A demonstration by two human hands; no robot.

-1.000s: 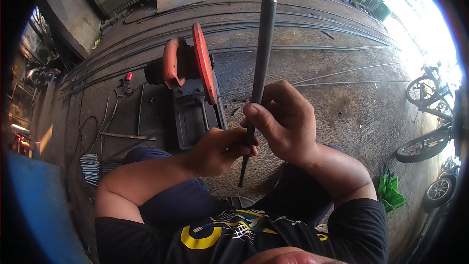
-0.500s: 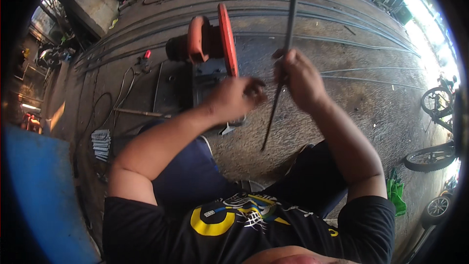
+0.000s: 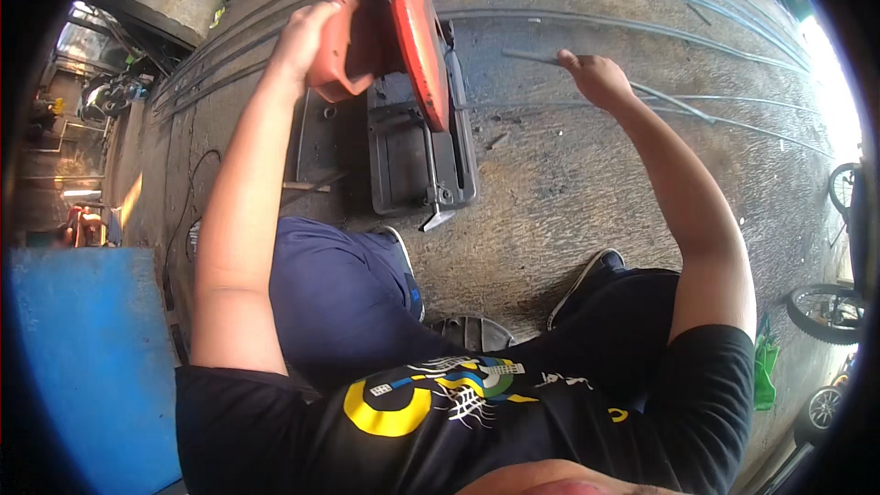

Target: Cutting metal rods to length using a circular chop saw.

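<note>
A cut-off saw with an orange-red handle (image 3: 332,75) and a red blade guard (image 3: 417,32) stands on its dark metal base (image 3: 396,185) ahead of me. My left hand (image 3: 307,35) is closed on the far side of that handle; some of its fingers are hidden. To the right of the saw, my right hand (image 3: 598,79) grips a thin metal rod (image 3: 674,103), which sticks out on both sides of the fist and lies nearly level. At the near end of the base is a vise crank (image 3: 438,218), with neither hand on it.
Several long metal rods (image 3: 623,23) run across the floor beyond the saw. A blue panel (image 3: 87,348) fills the lower left. A bicycle wheel (image 3: 822,313) and a green bag (image 3: 765,376) are at the right. My shoes (image 3: 587,286) rest on the floor before the saw.
My left hand has moved from beside the guard up onto the saw's handle. My right hand has swung the rod from upright to nearly level and moved slightly right and away.
</note>
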